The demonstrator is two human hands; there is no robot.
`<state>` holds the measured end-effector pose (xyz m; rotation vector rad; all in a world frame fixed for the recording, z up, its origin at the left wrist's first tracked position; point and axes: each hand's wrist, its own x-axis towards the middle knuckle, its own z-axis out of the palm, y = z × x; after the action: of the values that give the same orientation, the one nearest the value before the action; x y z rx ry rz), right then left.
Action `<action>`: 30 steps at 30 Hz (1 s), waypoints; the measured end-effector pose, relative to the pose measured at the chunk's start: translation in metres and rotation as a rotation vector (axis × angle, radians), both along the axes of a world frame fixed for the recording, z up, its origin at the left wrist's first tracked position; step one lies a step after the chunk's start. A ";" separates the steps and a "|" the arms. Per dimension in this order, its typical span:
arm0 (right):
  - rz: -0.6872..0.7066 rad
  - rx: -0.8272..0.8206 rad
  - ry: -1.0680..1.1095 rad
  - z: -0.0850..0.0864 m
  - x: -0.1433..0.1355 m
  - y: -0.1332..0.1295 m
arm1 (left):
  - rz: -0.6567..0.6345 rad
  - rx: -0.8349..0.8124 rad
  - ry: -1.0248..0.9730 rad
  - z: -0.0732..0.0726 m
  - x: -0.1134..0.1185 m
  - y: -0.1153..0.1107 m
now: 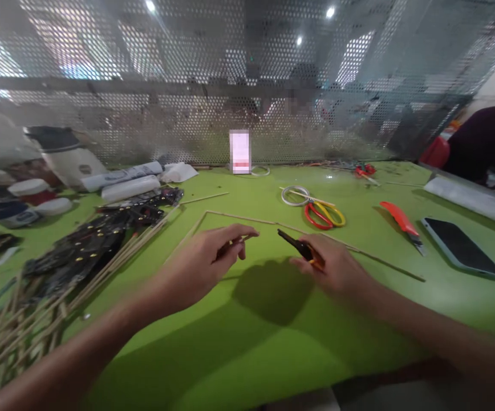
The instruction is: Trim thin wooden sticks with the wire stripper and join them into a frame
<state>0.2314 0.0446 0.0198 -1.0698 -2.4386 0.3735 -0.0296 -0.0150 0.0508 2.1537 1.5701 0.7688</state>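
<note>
My left hand is in front of me with its fingers curled towards the thumb. Something thin may be between the fingertips, too small to make out. In my right hand is a pair of pliers with dark jaws and orange handles, pointing towards my left hand. Behind both hands lies a thin bamboo strip, angled at its left end and stretching right past my right hand. Scissors with red and yellow handles rest beyond, beside a coil of silvery wire.
Bamboo sticks and a black studded item lie left, near jars and white rolls. To the right are an orange cutter knife and a phone. A lit screen stands against the perforated panel.
</note>
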 end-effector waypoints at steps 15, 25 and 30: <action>0.101 0.179 -0.088 -0.009 0.026 0.006 | -0.358 -0.281 -0.050 -0.018 0.005 0.000; 0.294 0.599 -0.287 -0.003 0.026 -0.010 | -0.337 -0.325 -0.111 -0.022 0.007 -0.004; 0.242 0.744 -0.336 -0.002 0.031 -0.012 | -0.319 -0.355 -0.104 -0.025 0.003 -0.003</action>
<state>0.2623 0.0328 0.0174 -0.5369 -2.6386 -0.6555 -0.0262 -0.0178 0.0256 1.9951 1.1679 0.4510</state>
